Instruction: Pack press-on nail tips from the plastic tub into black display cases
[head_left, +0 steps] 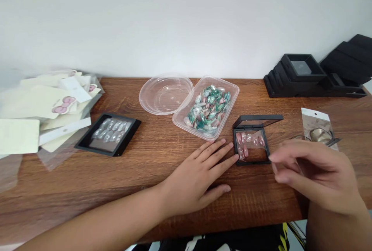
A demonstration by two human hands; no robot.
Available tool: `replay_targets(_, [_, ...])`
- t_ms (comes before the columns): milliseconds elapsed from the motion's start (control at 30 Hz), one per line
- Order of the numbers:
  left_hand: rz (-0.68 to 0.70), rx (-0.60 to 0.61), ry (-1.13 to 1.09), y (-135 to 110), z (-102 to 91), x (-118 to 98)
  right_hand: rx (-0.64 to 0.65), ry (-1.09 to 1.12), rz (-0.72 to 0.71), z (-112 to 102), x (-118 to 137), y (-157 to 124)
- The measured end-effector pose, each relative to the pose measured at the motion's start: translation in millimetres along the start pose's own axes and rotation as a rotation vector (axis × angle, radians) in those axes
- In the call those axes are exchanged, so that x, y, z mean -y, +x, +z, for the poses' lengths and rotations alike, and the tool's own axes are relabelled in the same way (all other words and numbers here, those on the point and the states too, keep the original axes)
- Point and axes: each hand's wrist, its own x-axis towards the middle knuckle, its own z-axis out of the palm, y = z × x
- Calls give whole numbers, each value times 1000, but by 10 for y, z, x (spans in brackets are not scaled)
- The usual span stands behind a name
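My left hand (pixel 197 177) lies flat on the table with its fingers spread. Its fingertips are at the left edge of a small black display case (pixel 253 162), whose hinged lid (pixel 258 121) stands raised. Inside the case, pink and clear press-on nails (pixel 245 151) sit on a clear film; the lower right part of the film bears none. My right hand (pixel 316 173) hovers just right of the case, thumb and index finger pinched together. Whatever is between those fingertips is too small and blurred to make out.
A clear tub (pixel 235 88) holds many green, pink and clear nails; its round lid (pixel 165 94) lies beside it. Another black case (pixel 107 134) with clear nails is left. Bagged cards (pixel 37 99), stacked black cases (pixel 302 84) and a small packet (pixel 316 121) surround the work.
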Motion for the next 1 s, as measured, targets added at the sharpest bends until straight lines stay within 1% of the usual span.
replay_targets(67, [-3,2,-3,0,-2,0,-62,217,-11,45,2,-41])
replay_targets(167, [-13,9,-7,1,-3,-4,-114,472,35,97,-24,-61])
replay_targets(233, [-15,14,0,1,-2,-6,-89,585,85,101,-33,-36])
replay_targets(333, [-8,19,12,-1,0,-5,-26,700,145,66,-28,32])
replay_targets(433, [-4,17,17,-5,0,-1,-2,731,175,13,-34,86])
replay_targets(667, [-13,20,19,-7,6,6,-99,617,118,-51,-88,105])
replay_targets(833, [-7,15,35,-5,5,3,-157,577,116,-49,-83,106])
replay_targets(1000, [-9,20,41,-4,1,4,-177,633,68,8,-70,87])
